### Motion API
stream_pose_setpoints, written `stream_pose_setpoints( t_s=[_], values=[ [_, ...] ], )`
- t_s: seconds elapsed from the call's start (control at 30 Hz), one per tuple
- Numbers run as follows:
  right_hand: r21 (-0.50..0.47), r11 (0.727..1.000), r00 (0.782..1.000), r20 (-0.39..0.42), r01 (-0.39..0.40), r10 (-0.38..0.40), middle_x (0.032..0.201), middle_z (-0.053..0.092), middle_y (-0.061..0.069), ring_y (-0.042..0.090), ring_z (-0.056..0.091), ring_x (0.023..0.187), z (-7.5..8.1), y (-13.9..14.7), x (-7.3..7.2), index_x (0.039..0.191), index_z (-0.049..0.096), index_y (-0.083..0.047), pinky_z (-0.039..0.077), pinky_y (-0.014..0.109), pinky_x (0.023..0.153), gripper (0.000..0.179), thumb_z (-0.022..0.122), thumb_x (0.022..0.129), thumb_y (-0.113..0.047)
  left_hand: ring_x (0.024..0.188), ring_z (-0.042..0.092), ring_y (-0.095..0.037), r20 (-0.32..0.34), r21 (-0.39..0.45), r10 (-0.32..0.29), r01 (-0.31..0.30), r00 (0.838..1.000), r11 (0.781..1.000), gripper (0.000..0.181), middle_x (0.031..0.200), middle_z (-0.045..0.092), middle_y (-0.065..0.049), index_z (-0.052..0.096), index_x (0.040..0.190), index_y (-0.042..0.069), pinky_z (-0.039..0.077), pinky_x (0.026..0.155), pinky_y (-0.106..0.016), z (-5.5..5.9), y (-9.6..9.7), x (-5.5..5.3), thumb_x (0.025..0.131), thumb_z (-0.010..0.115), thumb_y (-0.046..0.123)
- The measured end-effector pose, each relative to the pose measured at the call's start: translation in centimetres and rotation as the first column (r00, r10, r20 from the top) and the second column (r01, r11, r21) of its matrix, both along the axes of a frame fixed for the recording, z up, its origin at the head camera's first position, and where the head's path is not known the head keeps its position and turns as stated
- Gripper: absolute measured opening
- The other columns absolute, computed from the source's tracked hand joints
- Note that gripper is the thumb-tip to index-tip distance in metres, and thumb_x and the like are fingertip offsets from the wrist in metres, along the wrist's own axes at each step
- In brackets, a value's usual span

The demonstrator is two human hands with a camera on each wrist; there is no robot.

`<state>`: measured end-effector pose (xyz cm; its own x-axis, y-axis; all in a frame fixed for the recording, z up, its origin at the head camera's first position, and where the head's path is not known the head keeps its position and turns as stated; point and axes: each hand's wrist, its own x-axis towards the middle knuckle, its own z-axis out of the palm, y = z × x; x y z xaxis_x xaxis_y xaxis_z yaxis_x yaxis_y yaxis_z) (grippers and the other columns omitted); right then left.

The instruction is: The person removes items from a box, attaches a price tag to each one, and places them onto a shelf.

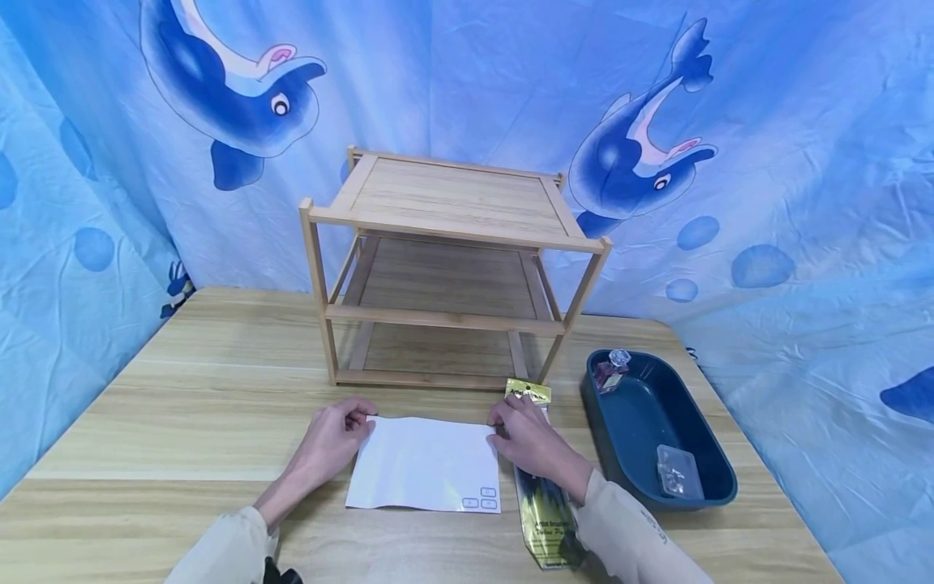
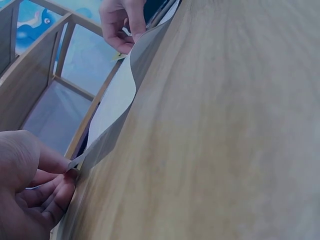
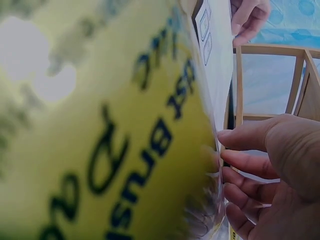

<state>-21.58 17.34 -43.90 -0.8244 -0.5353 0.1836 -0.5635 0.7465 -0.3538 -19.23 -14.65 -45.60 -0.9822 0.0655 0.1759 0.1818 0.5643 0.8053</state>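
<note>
A white sheet of paper (image 1: 426, 466) with small blue printed boxes in its near right corner lies low over the table, its near edge wavy. My left hand (image 1: 338, 431) pinches the sheet's far left corner between thumb and fingers, as the left wrist view shows up close. At the far right corner, my right hand (image 1: 531, 438) pinches the paper with thumb and forefinger. Under the right hand and forearm lies a yellow pack of artist brushes (image 1: 550, 519) in clear plastic; its printed face (image 3: 125, 125) fills much of the right wrist view.
A three-tier wooden shelf (image 1: 445, 321) stands behind the sheet. To the right sits a dark blue tub (image 1: 642, 414) holding a clear plastic box (image 1: 679, 472) and a small faceted bottle (image 1: 611, 373). Blue dolphin-print curtains (image 1: 467, 81) surround the wooden table (image 1: 182, 389).
</note>
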Motion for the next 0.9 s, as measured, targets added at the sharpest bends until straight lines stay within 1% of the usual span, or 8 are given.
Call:
stream_pose_setpoints(
  t_s=[0.1,0.17,0.3,0.4,0.47,0.57,0.7,0.9],
  values=[
    [-0.013,1.000,1.000,0.001,0.001,-0.001,0.095,0.061,0.004,0.025,0.057,0.094,-0.07,0.00,0.00,0.095,0.065,-0.003,0.041,0.058,0.101,0.012,0.076,0.089,-0.005,0.080,0.063,-0.017,-0.002,0.007,0.004,-0.004,1.000,1.000,0.015,0.086,0.069,-0.005,0.074,0.103,-0.002,0.055,0.071,-0.028,-0.04,0.08,0.01,0.091,0.066,-0.007],
    [-0.019,1.000,1.000,-0.003,0.001,-0.001,0.092,0.059,0.002,0.024,0.055,0.091,-0.10,0.00,-0.02,0.092,0.064,-0.004,0.042,0.056,0.099,0.012,0.075,0.089,-0.004,0.082,0.064,-0.017,-0.001,0.020,0.004,-0.004,1.000,1.000,0.015,0.088,0.069,-0.007,0.074,0.102,-0.002,0.056,0.073,-0.028,-0.09,0.15,0.01,0.091,0.066,-0.007],
    [-0.032,0.999,1.000,-0.015,-0.008,0.007,0.088,0.057,0.000,0.020,0.052,0.086,-0.18,0.00,-0.09,0.088,0.061,-0.007,0.042,0.048,0.090,0.013,0.073,0.088,-0.002,0.084,0.065,-0.019,-0.001,0.051,0.003,-0.002,1.000,0.999,0.018,0.091,0.069,-0.010,0.073,0.106,-0.003,0.057,0.075,-0.028,-0.20,0.35,-0.01,0.090,0.065,-0.009],
    [-0.049,0.999,1.000,-0.017,-0.014,0.014,0.087,0.058,0.001,0.019,0.051,0.085,-0.20,0.04,-0.10,0.087,0.061,-0.008,0.042,0.043,0.085,0.015,0.073,0.088,-0.001,0.087,0.066,-0.021,-0.004,0.061,0.007,-0.006,1.000,0.998,0.022,0.093,0.070,-0.010,0.073,0.110,-0.005,0.058,0.077,-0.029,-0.23,0.49,-0.02,0.090,0.065,-0.010],
    [-0.074,0.997,1.000,-0.009,-0.005,0.004,0.087,0.058,0.000,0.019,0.051,0.086,-0.17,0.08,-0.07,0.087,0.061,-0.009,0.044,0.040,0.083,0.016,0.074,0.089,0.000,0.088,0.067,-0.022,-0.002,0.068,0.014,-0.014,1.000,0.998,0.023,0.094,0.070,-0.011,0.072,0.112,-0.005,0.058,0.078,-0.029,-0.21,0.57,-0.02,0.091,0.065,-0.009],
    [-0.120,0.992,0.999,-0.017,0.030,-0.032,0.087,0.059,-0.002,0.018,0.053,0.086,-0.15,0.14,-0.14,0.087,0.062,-0.009,0.049,0.036,0.078,0.017,0.075,0.089,0.002,0.089,0.067,-0.024,0.002,0.090,0.027,-0.027,1.000,0.996,0.024,0.097,0.070,-0.012,0.071,0.114,-0.006,0.057,0.077,-0.028,-0.12,0.65,-0.04,0.091,0.065,-0.009],
    [-0.204,0.977,0.997,-0.008,0.067,-0.071,0.086,0.062,0.000,0.015,0.059,0.082,-0.04,0.13,-0.11,0.089,0.063,-0.008,0.054,0.030,0.071,0.015,0.073,0.090,0.004,0.090,0.067,-0.026,0.000,0.138,0.043,-0.043,0.999,0.989,0.024,0.099,0.070,-0.014,0.071,0.115,-0.006,0.057,0.075,-0.025,-0.09,0.65,0.03,0.092,0.064,-0.009],
    [-0.330,0.935,0.990,0.090,0.132,-0.108,0.087,0.065,-0.002,0.010,0.062,0.078,0.29,0.22,0.28,0.094,0.062,-0.008,0.055,0.027,0.068,0.011,0.066,0.095,0.002,0.087,0.067,-0.025,0.000,0.217,0.057,-0.055,0.998,0.975,0.023,0.099,0.068,-0.015,0.070,0.115,-0.006,0.057,0.070,-0.024,0.08,0.70,0.32,0.094,0.063,-0.009]
  ],
)
